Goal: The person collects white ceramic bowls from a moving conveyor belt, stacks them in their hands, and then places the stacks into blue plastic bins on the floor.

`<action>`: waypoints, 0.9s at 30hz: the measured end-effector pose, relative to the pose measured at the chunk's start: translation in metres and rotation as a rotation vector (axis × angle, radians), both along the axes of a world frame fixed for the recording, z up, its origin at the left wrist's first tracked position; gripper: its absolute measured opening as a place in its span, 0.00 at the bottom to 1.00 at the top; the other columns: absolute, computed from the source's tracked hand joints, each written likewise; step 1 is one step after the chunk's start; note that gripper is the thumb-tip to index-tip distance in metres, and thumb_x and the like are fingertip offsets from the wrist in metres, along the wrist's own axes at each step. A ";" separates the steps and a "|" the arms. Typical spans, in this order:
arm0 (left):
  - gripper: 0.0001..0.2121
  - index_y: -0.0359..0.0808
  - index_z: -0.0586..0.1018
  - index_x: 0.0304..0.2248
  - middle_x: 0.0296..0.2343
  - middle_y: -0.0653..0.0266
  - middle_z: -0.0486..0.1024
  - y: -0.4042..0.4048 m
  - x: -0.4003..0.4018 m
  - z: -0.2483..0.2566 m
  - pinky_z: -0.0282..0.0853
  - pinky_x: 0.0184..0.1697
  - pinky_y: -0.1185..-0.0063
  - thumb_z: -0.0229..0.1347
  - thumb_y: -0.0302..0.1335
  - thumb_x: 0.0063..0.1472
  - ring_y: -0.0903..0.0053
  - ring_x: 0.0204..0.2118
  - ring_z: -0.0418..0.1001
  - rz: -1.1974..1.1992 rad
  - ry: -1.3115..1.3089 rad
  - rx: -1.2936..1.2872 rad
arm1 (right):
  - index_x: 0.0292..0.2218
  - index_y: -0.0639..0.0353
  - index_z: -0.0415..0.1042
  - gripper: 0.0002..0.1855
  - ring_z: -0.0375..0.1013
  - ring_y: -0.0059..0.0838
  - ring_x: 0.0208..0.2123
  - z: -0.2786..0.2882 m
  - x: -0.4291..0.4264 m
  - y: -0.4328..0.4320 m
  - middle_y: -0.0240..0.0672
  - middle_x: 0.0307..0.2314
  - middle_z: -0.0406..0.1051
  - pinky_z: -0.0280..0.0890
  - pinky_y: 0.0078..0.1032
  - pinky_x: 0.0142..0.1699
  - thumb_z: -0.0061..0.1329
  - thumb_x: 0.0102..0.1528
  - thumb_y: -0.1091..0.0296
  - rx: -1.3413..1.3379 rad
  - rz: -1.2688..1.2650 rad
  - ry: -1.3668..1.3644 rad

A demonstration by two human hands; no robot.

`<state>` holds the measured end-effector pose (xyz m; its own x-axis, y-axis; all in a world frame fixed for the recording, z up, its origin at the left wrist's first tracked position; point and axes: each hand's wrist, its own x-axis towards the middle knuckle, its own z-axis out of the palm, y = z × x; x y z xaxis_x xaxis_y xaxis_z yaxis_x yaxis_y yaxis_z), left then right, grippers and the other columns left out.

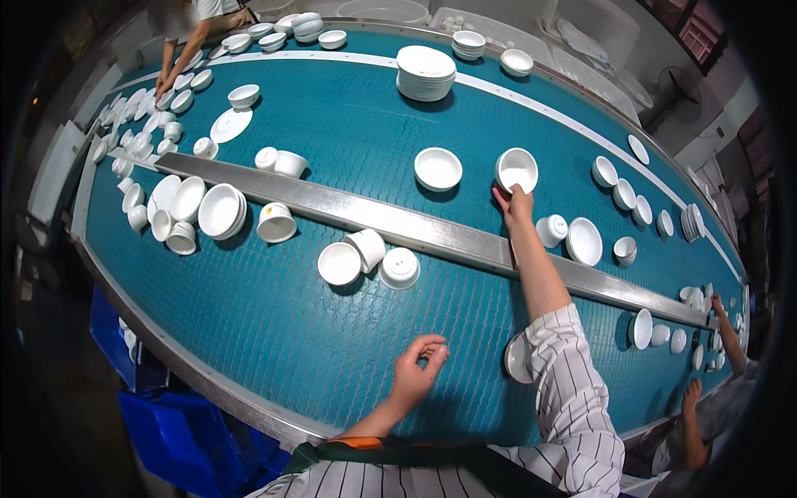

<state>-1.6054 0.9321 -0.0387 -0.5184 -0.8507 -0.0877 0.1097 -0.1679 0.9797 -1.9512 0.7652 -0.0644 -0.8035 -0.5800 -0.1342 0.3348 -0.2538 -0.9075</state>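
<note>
My right hand (pixel 518 204) reaches across the steel divider and grips the near rim of a round white bowl (pixel 518 167), thumb inside it. My left hand (pixel 418 367) hovers low over the near lane, empty, with loosely curled fingers and a gap beside the thumb. Left of the held bowl, another white bowl (pixel 438 169) sits upright. A white cup (pixel 551 231) and a tilted bowl (pixel 584 241) lie right of my forearm. Against the divider's near side are several white cups (pixel 399 268). My sleeve partly hides a white dish (pixel 517 358).
A steel divider (pixel 373 215) splits the teal conveyor belt (pixel 299 311) lengthwise. A tall plate stack (pixel 426 75) stands on the far lane. Crowded dishes (pixel 140 115) fill the left end, where a co-worker's hands (pixel 164 84) reach in. Another person's hand (pixel 692 393) is at right. Blue bins (pixel 180 436) stand below.
</note>
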 end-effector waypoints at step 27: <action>0.16 0.38 0.68 0.41 0.36 0.68 0.66 0.077 -0.107 -0.004 0.58 0.43 0.84 0.40 0.40 0.59 0.84 0.40 0.63 0.002 0.597 0.685 | 0.46 0.65 0.60 0.19 0.62 0.29 0.44 0.059 0.147 0.303 0.41 0.42 0.62 0.55 0.24 0.49 0.37 0.53 0.67 0.282 0.381 0.683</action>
